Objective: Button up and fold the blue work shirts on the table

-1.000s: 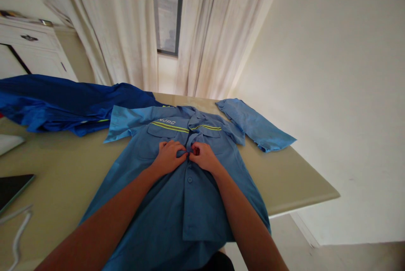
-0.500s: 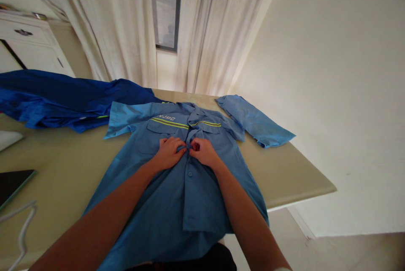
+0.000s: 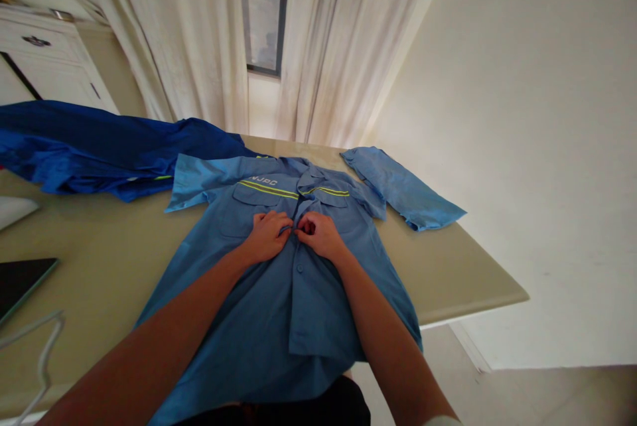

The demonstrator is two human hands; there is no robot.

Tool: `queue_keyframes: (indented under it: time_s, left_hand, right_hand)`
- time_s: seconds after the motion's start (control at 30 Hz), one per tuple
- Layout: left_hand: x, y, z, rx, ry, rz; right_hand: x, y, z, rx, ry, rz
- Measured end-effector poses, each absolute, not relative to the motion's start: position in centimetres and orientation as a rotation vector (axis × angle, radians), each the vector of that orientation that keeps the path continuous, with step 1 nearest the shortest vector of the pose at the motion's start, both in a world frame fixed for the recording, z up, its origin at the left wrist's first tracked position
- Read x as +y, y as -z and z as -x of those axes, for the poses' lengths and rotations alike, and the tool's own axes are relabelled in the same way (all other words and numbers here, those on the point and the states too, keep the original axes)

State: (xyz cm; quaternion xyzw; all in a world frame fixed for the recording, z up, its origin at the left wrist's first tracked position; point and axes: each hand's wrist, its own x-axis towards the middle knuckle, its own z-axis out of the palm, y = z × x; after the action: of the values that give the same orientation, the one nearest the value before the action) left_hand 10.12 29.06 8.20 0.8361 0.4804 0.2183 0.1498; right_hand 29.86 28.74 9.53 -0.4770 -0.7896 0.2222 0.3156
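Note:
A light blue work shirt (image 3: 279, 306) with yellow chest stripes lies face up on the beige table (image 3: 109, 260), collar away from me, sleeves spread to both sides. My left hand (image 3: 269, 235) and my right hand (image 3: 321, 235) meet on the shirt's front placket just below the chest pockets. Both hands have their fingers curled in a pinch on the fabric edges at the placket. A button shows on the placket a little below my hands.
A dark blue garment (image 3: 99, 150) lies heaped at the table's back left. A dark tablet (image 3: 20, 280) and a white wire hanger (image 3: 37, 363) sit at the left edge. White curtains (image 3: 199, 41), a white cabinet (image 3: 40, 54) and a wall surround the table.
My hands stay pinched at the same spot on the placket, with only small finger shifts. The view has moved slightly.

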Motion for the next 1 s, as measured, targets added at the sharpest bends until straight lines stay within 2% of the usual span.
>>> queue_keyframes:
  time_s: [0.2,0.5,0.73,0.9,1.0]
  left_hand:
    - [28.9,-8.1,-10.3,1.39,-0.648,-2.414]
    - [29.0,-8.1,-10.2,1.378,-0.692,-2.372]
    - [28.1,-8.6,-10.5,1.383,-0.738,-2.456]
    - [27.1,-8.5,-10.9,1.197,-0.611,-2.638]
    - [26.9,-8.0,-10.7,1.159,-0.535,-2.67]
  right_hand:
    - [28.7,-9.2,-29.6,-2.049,-0.629,1.261]
    - [28.9,-9.1,-29.5,-2.026,-0.523,1.306]
    - [29.8,-8.6,-30.3,-1.775,-0.486,1.427]
    - [30.2,-8.9,-30.5,-1.733,-0.504,1.416]
    - [28.2,-10.4,-29.9,-1.667,-0.367,1.462]
